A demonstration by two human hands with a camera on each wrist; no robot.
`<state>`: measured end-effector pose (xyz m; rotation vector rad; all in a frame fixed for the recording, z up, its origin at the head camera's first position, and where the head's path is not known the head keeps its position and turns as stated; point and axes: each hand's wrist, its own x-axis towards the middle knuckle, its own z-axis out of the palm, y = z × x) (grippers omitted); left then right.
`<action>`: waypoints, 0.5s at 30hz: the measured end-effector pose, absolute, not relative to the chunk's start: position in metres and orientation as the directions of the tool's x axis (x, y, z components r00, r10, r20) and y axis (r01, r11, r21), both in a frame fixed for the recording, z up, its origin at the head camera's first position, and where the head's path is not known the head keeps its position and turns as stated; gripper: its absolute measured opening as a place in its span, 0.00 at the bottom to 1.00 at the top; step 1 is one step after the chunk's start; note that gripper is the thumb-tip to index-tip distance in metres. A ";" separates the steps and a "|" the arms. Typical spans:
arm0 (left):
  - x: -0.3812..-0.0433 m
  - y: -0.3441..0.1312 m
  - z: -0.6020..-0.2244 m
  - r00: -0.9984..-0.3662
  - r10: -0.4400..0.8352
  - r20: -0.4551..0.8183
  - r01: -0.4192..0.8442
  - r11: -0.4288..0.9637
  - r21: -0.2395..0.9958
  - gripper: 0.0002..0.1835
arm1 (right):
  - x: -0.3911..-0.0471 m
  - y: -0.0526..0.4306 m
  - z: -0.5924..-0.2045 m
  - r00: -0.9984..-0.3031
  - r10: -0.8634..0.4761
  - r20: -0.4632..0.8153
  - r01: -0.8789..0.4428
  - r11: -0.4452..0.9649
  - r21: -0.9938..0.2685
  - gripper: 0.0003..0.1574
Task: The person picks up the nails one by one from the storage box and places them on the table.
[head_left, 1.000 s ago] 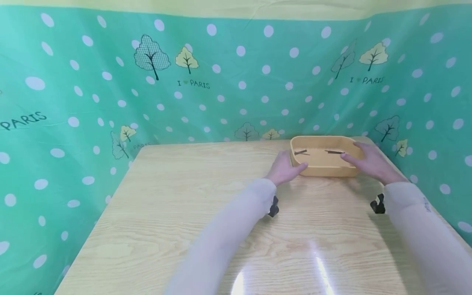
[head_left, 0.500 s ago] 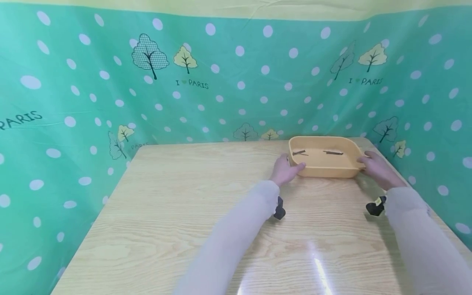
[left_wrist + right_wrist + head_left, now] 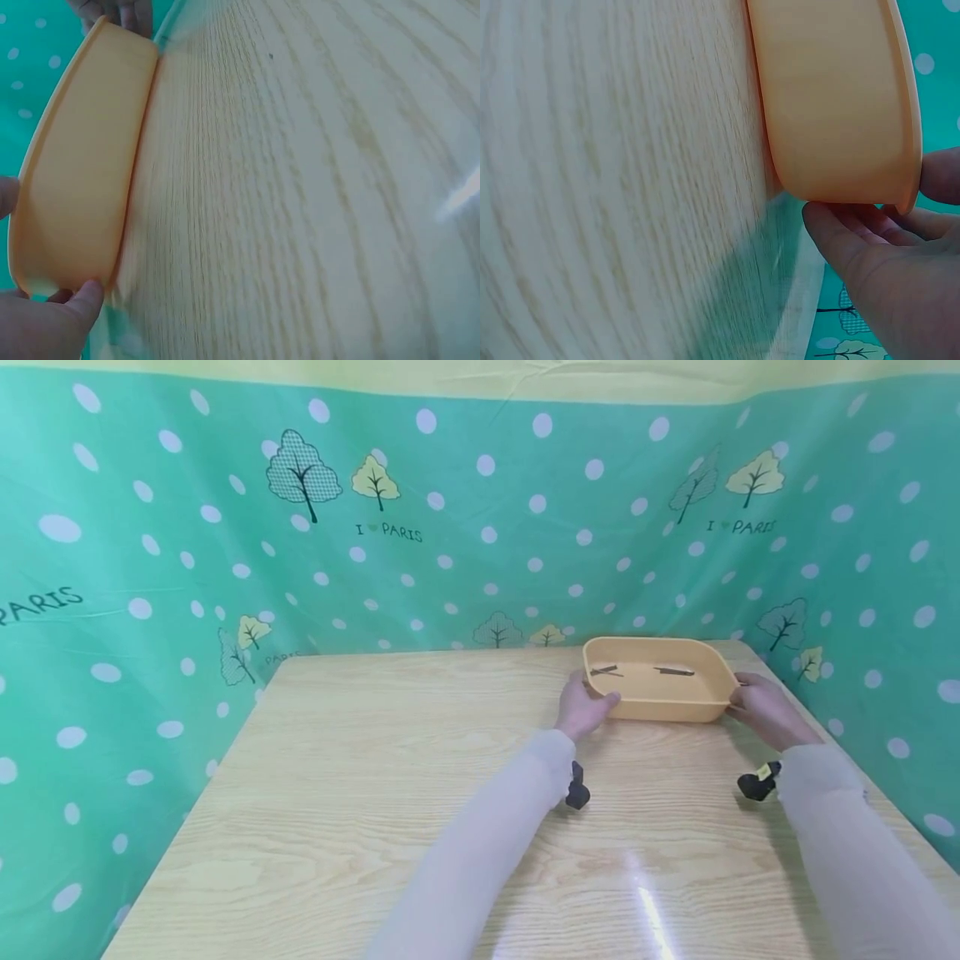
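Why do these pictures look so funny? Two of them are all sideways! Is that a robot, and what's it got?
No robot here, just a person's bare hands. The wide picture comes from a camera on the person's head, looking forward and down. The sideways ones come from cameras worn on each wrist; the black gadgets by the sleeves are probably those.

The left hand and right hand grip opposite ends of a yellow-orange tray. It seems to rest on the wooden table, at the far right. Inside the tray are thin dark things, too small for me to name. Behind everything hangs a green spotty cloth with trees on it.
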<state>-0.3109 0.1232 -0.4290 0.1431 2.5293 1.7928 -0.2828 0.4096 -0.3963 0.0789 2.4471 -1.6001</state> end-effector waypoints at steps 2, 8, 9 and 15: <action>-0.311 0.123 -0.429 -0.995 0.098 0.024 0.054 0.320 0.946 0.41 | -0.283 0.409 -0.396 -0.975 -0.075 -0.211 0.163 0.405 -0.900 0.39; -0.310 0.124 -0.429 -0.995 0.096 0.017 0.045 0.298 0.954 0.40 | -0.282 0.409 -0.397 -0.975 -0.077 -0.208 0.163 0.389 -0.907 0.39; -0.309 0.124 -0.430 -0.995 0.094 0.016 0.044 0.295 0.955 0.40 | -0.282 0.409 -0.398 -0.975 -0.076 -0.208 0.164 0.384 -0.909 0.39; -0.307 0.123 -0.428 -0.997 0.078 0.010 0.033 0.295 0.955 0.40 | -0.282 0.409 -0.399 -0.977 -0.076 -0.201 0.160 0.365 -0.917 0.40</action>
